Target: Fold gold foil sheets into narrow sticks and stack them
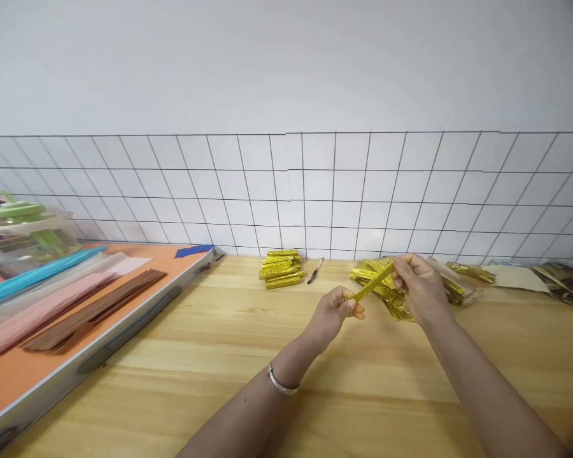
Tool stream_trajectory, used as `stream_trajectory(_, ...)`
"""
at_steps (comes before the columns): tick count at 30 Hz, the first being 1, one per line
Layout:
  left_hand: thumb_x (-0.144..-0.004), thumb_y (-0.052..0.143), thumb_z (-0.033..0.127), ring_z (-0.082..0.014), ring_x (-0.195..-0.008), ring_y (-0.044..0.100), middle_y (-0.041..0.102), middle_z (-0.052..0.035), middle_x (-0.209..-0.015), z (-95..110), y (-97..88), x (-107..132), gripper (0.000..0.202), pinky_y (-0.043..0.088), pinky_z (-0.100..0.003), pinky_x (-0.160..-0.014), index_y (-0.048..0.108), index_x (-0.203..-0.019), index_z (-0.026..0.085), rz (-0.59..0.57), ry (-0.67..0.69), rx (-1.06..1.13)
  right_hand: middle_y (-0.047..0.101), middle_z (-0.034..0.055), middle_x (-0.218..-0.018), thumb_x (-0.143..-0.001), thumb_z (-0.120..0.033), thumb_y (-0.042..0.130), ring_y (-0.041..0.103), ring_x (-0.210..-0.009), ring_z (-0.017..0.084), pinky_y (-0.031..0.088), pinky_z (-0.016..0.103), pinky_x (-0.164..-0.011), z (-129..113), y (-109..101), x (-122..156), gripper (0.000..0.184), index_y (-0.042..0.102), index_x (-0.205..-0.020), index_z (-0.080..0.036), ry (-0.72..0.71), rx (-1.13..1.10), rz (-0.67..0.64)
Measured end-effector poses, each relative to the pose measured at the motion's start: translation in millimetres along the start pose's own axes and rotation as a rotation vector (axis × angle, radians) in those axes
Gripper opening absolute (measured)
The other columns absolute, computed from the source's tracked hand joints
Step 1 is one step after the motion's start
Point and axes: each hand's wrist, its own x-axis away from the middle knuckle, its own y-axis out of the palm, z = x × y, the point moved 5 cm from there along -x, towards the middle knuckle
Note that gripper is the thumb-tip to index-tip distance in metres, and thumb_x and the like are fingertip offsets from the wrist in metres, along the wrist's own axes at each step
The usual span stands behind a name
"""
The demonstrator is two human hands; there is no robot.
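A narrow gold foil strip (374, 282) is stretched at a slant between my two hands, above the wooden table. My left hand (333, 313), with a silver bangle at the wrist, pinches its lower end. The upper end is gripped by the thumb and fingers of my right hand (419, 283). Behind and under the right hand lies a loose heap of gold foil strips (397, 306), partly hidden by it. Further left, a neater stack of folded gold strips (281, 270) rests near the wall, with a pen (316, 271) beside it.
At the left an orange board (172, 270) with a raised edge carries brown crepe paper (95, 308), pink paper (52, 302) and a blue roll (42, 273). A clear container with a green lid (19, 210) stands behind. Cardboard (519, 278) and dark bundles (566, 283) lie far right.
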Motion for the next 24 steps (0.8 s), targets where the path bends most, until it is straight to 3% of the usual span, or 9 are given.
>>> stream_trajectory(4, -0.078, 0.062, 0.039, -0.0166, -0.081, 0.06, 0.067, -0.0058, -0.082, 0, 12.7, 7, 0.028, 0.041, -0.032, -0.081, 0.053, -0.085, 0.014, -0.135, -0.021, -0.109, 0.046, -0.0042, -0.058, -0.08, -0.043, 0.059, 0.036, -0.049, 0.008, 0.027, 0.022, -0.045, 9, 1, 1, 0.026, 0.055, -0.071, -0.019, -0.022, 0.138, -0.024)
stream_trajectory(6, -0.081, 0.058, 0.041, -0.015, -0.079, 0.058, 0.066, -0.006, -0.083, 6, 14.9, 9, 0.028, 0.041, -0.029, -0.077, 0.054, -0.086, 0.014, -0.153, -0.01, -0.151, 0.045, -0.0041, -0.059, -0.081, -0.044, 0.057, 0.037, -0.05, 0.008, 0.029, 0.022, -0.047, 15, 7, 5, 0.027, 0.054, -0.072, -0.019, -0.028, 0.206, -0.072)
stream_trajectory(11, -0.087, 0.046, 0.042, -0.0096, -0.056, 0.047, 0.062, -0.0032, -0.069, 7, 15.0, 9, 0.03, 0.036, -0.023, -0.057, 0.053, -0.08, 0.014, -0.07, -0.008, -0.185, 0.046, -0.004, -0.06, -0.083, -0.046, 0.054, 0.04, -0.052, 0.009, 0.033, 0.023, -0.05, 28, 24, 15, 0.029, 0.053, -0.073, -0.019, 0.008, 0.225, -0.153)
stream_trajectory(16, -0.086, 0.046, 0.037, -0.0099, -0.057, 0.051, 0.058, 0.0007, -0.062, 2, 8.1, 7, 0.024, 0.04, -0.022, -0.06, 0.051, -0.075, 0.016, 0.101, 0.034, -0.273, 0.046, -0.0037, -0.058, -0.084, -0.047, 0.052, 0.038, -0.051, 0.01, 0.029, 0.023, -0.047, 30, 33, 20, 0.028, 0.057, -0.085, -0.02, 0.063, 0.117, -0.216)
stream_trajectory(19, -0.087, 0.044, 0.037, -0.0094, -0.055, 0.049, 0.056, 0.002, -0.06, 0, 5.3, 7, 0.024, 0.04, -0.022, -0.058, 0.051, -0.075, 0.017, 0.146, 0.045, -0.334, 0.05, -0.0019, -0.063, -0.084, -0.046, 0.052, 0.041, -0.054, 0.011, 0.031, 0.024, -0.049, 29, 35, 21, 0.03, 0.059, -0.097, -0.021, 0.073, 0.085, -0.238)
stream_trajectory(24, -0.088, 0.043, 0.039, -0.0091, -0.054, 0.047, 0.053, 0.0026, -0.059, -3, 8.2, 8, 0.027, 0.038, -0.021, -0.057, 0.051, -0.075, 0.017, 0.132, 0.079, -0.373, 0.049, -0.0022, -0.061, -0.082, -0.044, 0.055, 0.044, -0.057, 0.012, 0.033, 0.024, -0.052, 29, 31, 20, 0.025, 0.061, -0.084, -0.02, 0.032, 0.216, -0.153)
